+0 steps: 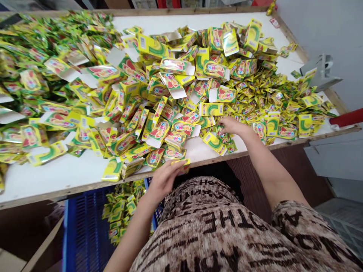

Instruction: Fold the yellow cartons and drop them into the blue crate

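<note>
At the table's front edge, my left hand (166, 177) is closed on a small yellow candy box (181, 163), which the fingers partly hide. My right hand (230, 126) reaches over the table, its fingers curled down at several small green and yellow candy packets (231, 145). Whether a packet is pinched in those fingers I cannot make out. Just left of that hand lies a yellow box (214, 142) with a green swirl. A heap of similar boxes (159, 132), many with white flaps open, spreads left and behind.
Loose yellow packets (263, 90) pile up on the right, green ones (68, 34) at the far left. A wooden rim (85, 189) borders the white table (51, 175). Below stands a blue crate (85, 230) containing yellow boxes. A red bar (348, 118) juts in at the right.
</note>
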{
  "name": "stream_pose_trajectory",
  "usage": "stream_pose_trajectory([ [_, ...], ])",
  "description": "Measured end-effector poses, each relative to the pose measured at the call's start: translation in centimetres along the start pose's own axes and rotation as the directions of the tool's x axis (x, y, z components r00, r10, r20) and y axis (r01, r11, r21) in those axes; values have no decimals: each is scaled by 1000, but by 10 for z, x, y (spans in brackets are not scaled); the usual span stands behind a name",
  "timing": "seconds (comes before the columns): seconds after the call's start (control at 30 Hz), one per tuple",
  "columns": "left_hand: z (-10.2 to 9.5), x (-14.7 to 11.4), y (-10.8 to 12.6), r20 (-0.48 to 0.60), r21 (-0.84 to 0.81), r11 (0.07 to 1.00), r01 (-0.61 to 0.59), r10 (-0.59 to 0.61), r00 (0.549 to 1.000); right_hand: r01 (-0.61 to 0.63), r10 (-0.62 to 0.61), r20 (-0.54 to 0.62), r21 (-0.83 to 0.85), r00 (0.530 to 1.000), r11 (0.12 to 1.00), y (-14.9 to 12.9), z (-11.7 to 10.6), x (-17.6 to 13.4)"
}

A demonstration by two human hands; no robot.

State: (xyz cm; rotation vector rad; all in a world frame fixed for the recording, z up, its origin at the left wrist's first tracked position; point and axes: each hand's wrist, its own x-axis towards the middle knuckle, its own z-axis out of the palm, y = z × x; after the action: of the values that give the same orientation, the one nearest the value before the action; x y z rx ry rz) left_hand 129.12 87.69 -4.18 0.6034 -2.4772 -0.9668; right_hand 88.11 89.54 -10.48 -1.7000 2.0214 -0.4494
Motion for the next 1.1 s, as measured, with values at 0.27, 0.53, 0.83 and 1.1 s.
stream_pose_trajectory([
  [0.27, -88, -149, -60, 61, 462, 616, 638, -740, 670, 63, -61, -176, 2, 982, 998, -10, 6, -52],
  [0.53, 74, 93, 5, 276, 141, 940, -310, 263, 924, -208, 266, -470, 172, 842, 963, 17, 31, -117],
  [0.83, 133, 151, -3, 85, -249, 968, 16, 6, 996, 102, 604, -557, 777, 569, 621, -33, 27, -145],
  [1.1, 113, 108, -4, 146, -639, 724, 259, -216, 965, 194, 90, -582, 407, 808, 893, -97, 27, -98],
])
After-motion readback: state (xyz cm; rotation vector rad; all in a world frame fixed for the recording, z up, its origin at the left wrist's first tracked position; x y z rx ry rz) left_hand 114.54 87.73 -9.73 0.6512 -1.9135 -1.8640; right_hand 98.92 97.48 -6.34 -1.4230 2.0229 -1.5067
